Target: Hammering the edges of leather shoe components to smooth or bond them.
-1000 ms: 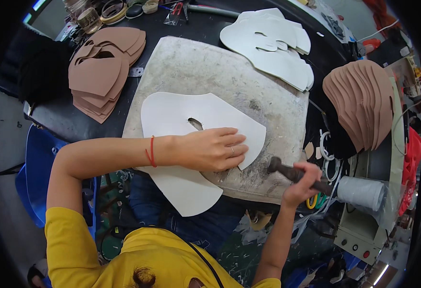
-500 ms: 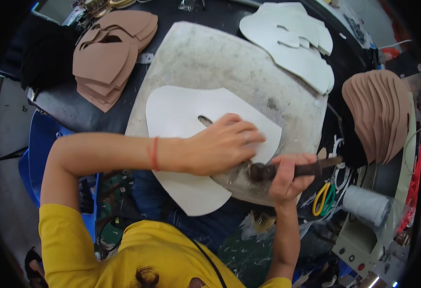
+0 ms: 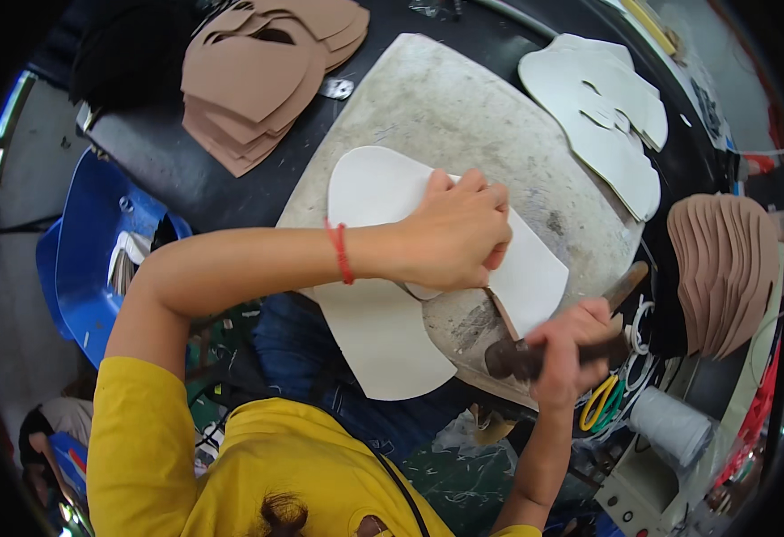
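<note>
A white cut leather-like piece point(image 3: 378, 183), shaped like a shoe upper, lies on a worn pale slab point(image 3: 436, 89). Over its middle is my left hand point(image 3: 459, 228), back up, with curled fingers closed on the inner edge by the cut-out. A brown strip shows along that edge below the fingertips. The piece's lower wing point(image 3: 387, 340) hangs past the slab toward my lap. At the slab's near right corner, my right hand point(image 3: 575, 349) is wrapped round a hammer point(image 3: 512, 360) with a dark head and wooden handle; the hand is somewhat blurred.
Brown cut pieces point(image 3: 240, 76) are stacked at the far left, white ones point(image 3: 589, 116) at the far right. Another brown stack point(image 3: 723, 268) stands at the right. Near it are yellow-and-green-handled scissors point(image 3: 599, 407) and a wrapped thread cone point(image 3: 669, 425). A blue container point(image 3: 88, 277) stands left.
The whole view has shifted, so the table things sit farther right. My left fingers have curled tighter at the cut-out's edge. The hammer is now nearer the slab's right corner.
</note>
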{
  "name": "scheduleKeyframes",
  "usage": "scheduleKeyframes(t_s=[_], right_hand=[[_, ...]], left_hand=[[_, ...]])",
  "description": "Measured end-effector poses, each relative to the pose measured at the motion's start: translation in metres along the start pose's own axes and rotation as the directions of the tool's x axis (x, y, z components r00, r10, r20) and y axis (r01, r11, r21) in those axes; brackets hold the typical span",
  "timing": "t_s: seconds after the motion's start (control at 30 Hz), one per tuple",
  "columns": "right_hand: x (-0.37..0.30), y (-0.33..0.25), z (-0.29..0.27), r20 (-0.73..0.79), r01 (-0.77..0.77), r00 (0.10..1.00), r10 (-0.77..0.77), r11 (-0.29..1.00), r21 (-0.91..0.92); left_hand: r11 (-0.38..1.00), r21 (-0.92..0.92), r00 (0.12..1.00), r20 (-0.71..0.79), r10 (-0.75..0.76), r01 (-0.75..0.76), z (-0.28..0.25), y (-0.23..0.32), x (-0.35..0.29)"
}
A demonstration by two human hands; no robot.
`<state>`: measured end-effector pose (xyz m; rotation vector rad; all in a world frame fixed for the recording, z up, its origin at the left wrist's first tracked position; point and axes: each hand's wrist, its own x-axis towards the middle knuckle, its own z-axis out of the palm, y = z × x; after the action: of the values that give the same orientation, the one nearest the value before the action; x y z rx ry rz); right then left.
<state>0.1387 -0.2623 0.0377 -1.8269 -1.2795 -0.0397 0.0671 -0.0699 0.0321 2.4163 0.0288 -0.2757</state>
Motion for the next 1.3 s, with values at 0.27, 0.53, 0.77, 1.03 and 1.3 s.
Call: scheduleKeyframes(t_s=[0.27,0.53,0.77,1.03,1.3], right_hand=[[0.015,0.009,0.011,0.068,0.186,0.982,-0.174,0.941,-0.282],[0.034,-0.012,0.025,-0.036,0.153,0.985,-0.170,0.946,-0.286],[0.006,0.008,0.028,-0.107,0.153,0.972,-0.210,0.906,-0.394],[-0.017,-0.028,-0.001,-0.226,-0.053,0.974,0.004,0.976,-0.210],[0.003,-0.006,0.037,-0.084,0.035,0.994,-0.074,0.917,-0.397]], left_hand=[[0.997,-0.041,0.941,-0.335,0.045,-0.062,0.029,-0.015,-0.023],[0.967,-0.010,0.950,-0.191,0.246,-0.253,0.014,-0.046,-0.016],[0.868,-0.027,0.868,-0.019,0.496,-0.497,-0.012,-0.064,0.009],[0.803,0.128,0.807,-0.034,0.590,-0.582,-0.001,-0.060,-0.001],[0.882,0.183,0.870,-0.169,0.464,-0.435,0.013,-0.027,-0.009]])
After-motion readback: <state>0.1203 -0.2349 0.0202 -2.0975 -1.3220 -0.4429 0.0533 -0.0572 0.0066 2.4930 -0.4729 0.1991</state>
